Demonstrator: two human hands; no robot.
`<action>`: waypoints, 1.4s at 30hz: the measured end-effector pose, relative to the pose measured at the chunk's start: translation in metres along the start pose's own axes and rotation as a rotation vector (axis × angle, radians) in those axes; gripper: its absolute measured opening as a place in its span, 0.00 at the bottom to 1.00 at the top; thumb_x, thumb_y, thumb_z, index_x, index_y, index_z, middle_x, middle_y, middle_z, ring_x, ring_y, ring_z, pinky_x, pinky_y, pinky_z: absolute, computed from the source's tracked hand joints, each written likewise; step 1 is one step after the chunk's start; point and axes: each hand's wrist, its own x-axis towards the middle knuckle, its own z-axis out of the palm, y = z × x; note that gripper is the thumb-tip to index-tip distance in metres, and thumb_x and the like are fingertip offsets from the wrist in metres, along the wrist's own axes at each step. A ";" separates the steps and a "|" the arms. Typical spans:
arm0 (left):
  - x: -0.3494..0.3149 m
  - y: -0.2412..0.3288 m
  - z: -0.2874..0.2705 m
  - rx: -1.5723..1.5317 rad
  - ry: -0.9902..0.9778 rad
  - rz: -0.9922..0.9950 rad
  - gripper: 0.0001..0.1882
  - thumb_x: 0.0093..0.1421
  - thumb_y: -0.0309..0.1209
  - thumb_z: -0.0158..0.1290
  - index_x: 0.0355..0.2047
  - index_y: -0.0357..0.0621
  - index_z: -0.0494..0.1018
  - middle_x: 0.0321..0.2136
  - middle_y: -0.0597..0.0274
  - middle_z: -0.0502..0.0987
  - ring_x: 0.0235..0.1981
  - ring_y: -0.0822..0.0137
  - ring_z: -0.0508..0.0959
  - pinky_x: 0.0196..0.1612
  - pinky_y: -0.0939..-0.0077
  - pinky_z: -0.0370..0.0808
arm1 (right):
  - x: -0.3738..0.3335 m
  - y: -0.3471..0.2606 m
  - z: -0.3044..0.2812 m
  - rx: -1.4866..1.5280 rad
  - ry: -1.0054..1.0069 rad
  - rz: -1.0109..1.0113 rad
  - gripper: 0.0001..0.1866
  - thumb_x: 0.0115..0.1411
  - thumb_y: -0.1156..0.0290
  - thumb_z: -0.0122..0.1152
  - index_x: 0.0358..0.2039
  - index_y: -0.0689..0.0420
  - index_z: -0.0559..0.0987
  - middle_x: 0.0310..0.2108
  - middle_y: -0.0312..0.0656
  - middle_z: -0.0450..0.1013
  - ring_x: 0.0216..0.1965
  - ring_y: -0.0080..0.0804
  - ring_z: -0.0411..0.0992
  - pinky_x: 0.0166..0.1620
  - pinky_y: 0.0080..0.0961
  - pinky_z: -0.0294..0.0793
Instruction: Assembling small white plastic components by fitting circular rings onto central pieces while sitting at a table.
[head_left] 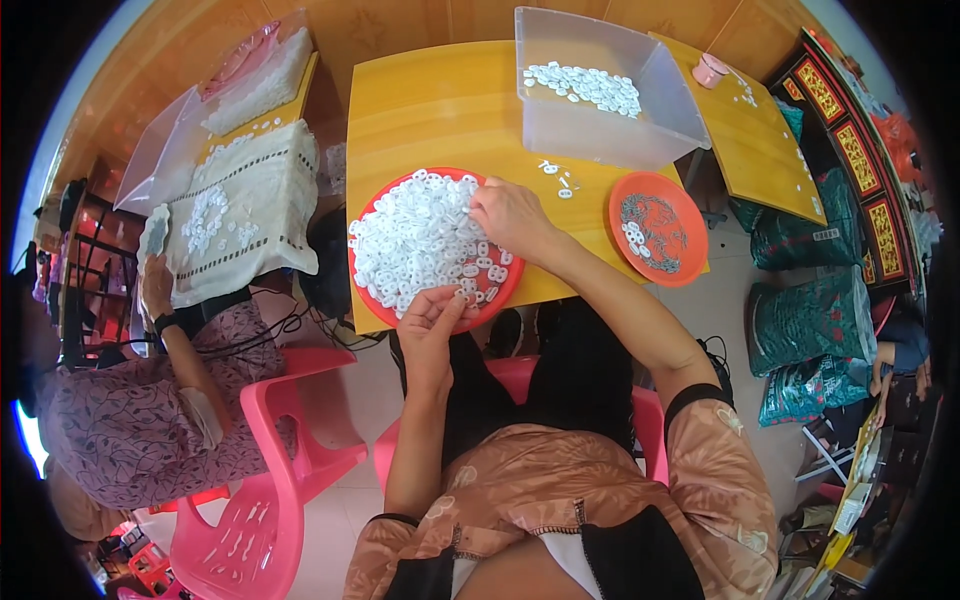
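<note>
A round red tray (pixel 362 290) on the yellow table carries a big heap of small white oval plastic pieces (pixel 415 235) with holes in them. At the tray's near rim, my left hand (pixel 430 325) is closed in a pinch, with what looks like one white piece at its fingertips. My right hand (pixel 512 220) reaches over the tray's right side, thumb and fingers pressed together at the edge of the heap. Whatever it pinches is hidden. To the right, an orange-red plate (pixel 688 225) holds small grey metal parts (pixel 655 228) and a few white pieces.
Behind stands a clear plastic bin (pixel 620 145) with more white pieces. Loose bits (pixel 562 182) lie beside the plate. At left, another person (pixel 165 300) works at a cloth-covered table (pixel 255 200); a pink chair (pixel 265 500) stands near. Green sacks (pixel 810 315) line the right.
</note>
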 end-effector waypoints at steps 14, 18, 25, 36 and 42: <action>0.005 0.014 0.009 -0.046 0.091 -0.001 0.08 0.57 0.24 0.53 0.37 0.35 0.71 0.29 0.55 0.78 0.28 0.70 0.78 0.34 0.82 0.74 | -0.018 -0.021 -0.039 0.946 -0.372 0.508 0.10 0.54 0.64 0.60 0.27 0.59 0.79 0.20 0.28 0.68 0.20 0.14 0.61 0.25 0.13 0.60; 0.006 0.019 0.016 -0.067 0.108 0.041 0.08 0.57 0.24 0.53 0.37 0.34 0.70 0.30 0.54 0.78 0.28 0.69 0.78 0.34 0.82 0.74 | -0.028 -0.026 -0.052 1.098 -0.475 0.528 0.10 0.55 0.65 0.60 0.30 0.58 0.79 0.20 0.28 0.69 0.21 0.11 0.60 0.24 0.10 0.57; 0.003 0.022 0.026 -0.050 0.118 0.074 0.07 0.57 0.23 0.52 0.36 0.34 0.70 0.30 0.54 0.78 0.29 0.68 0.78 0.35 0.81 0.75 | -0.039 -0.029 -0.056 1.184 -0.517 0.478 0.09 0.55 0.66 0.59 0.31 0.59 0.79 0.22 0.28 0.70 0.22 0.11 0.62 0.25 0.10 0.59; -0.003 0.021 0.029 0.069 0.105 0.178 0.07 0.57 0.21 0.51 0.36 0.34 0.70 0.29 0.55 0.77 0.28 0.69 0.78 0.34 0.82 0.75 | -0.046 -0.033 -0.060 1.131 -0.495 0.413 0.09 0.55 0.68 0.59 0.30 0.60 0.79 0.24 0.30 0.72 0.25 0.12 0.66 0.29 0.12 0.64; -0.007 0.020 0.034 0.129 0.095 0.238 0.07 0.57 0.21 0.51 0.36 0.34 0.70 0.29 0.55 0.77 0.28 0.69 0.79 0.34 0.82 0.76 | -0.050 -0.042 -0.071 0.940 -0.419 0.263 0.11 0.53 0.67 0.59 0.30 0.63 0.79 0.24 0.33 0.73 0.29 0.16 0.68 0.35 0.16 0.68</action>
